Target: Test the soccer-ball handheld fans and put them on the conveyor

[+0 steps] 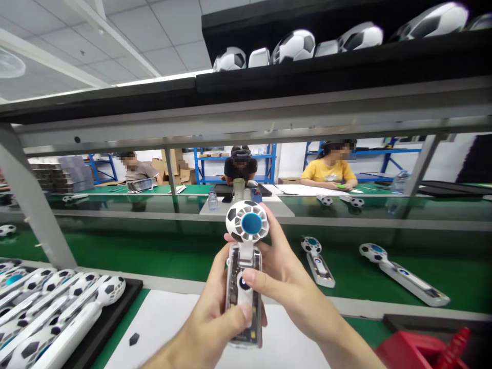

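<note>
Upright in front of me is a handheld fan [238, 225] with a soccer-ball head, a round blue centre and a see-through handle showing the parts inside. My left hand [213, 307] wraps the lower handle, its thumb on the handle's front. My right hand [290, 279] grips the fan from the other side, its thumb at the round button and its fingers behind the head and handle. Below the fan lies a white sheet [165, 312], with a small black pentagon piece [134, 339] on its left part.
A black tray [132, 289] of similar fans is at the left. Two fans, one nearer [318, 259] and one farther right [403, 277], lie on the green belt [161, 256]. A red holder [411, 348] stands at lower right. Overhead runs a shelf [346, 69]; several people sit across.
</note>
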{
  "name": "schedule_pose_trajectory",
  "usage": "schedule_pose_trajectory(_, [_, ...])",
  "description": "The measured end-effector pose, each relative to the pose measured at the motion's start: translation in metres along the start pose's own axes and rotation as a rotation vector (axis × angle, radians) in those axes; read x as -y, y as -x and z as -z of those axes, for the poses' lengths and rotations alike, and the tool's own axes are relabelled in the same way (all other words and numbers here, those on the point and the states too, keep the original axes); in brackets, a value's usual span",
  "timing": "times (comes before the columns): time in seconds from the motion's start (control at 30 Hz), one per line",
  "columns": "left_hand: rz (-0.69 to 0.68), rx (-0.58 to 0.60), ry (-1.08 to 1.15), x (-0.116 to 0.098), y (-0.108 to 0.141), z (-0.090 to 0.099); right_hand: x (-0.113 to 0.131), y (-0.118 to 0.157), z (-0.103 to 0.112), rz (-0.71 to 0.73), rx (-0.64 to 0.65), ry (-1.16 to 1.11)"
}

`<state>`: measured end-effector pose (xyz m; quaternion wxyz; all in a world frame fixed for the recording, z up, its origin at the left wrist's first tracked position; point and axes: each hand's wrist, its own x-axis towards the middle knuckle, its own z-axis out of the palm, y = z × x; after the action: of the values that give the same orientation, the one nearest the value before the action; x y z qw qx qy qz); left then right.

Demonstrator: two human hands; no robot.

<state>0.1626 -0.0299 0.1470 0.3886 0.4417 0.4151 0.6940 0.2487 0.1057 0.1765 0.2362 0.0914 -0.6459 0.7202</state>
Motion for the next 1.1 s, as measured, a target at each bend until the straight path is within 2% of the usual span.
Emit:
schedule_pose_trajectory(0.2, [0.028,0.096,0.093,0.0019,-0.0011,-0.0001,0.0006,-0.0013,0.0002,0.01,0.011,-0.054])
schedule_pose_trajectory(0.3, [0.037,0.058,0.103,0.0016,-0.0001,0.0002,0.0005,-0.0013,-0.0013,-0.002,-0.002,-0.052])
schedule_pose_trajectory(0.43, [0.049,0.081,0.086,0.0022,0.0008,0.0014,-0.0006,-0.0013,-0.0037,-0.011,-0.001,-0.034])
schedule_pose_trajectory(0.57, [0.044,0.047,0.1,0.0034,0.0001,0.0017,-0.0014,-0.0018,-0.0044,-0.001,0.004,-0.043])
schedule_pose_trajectory(0.8, [-0.015,0.078,0.133,0.0018,0.0015,0.0002,0.0042,-0.0007,-0.005,-0.032,0.017,-0.05])
schedule_pose_trajectory(1.1, [-0.021,0.049,0.19,0.0011,-0.0027,0.0004,0.0034,-0.0024,-0.008,-0.025,-0.055,0.003])
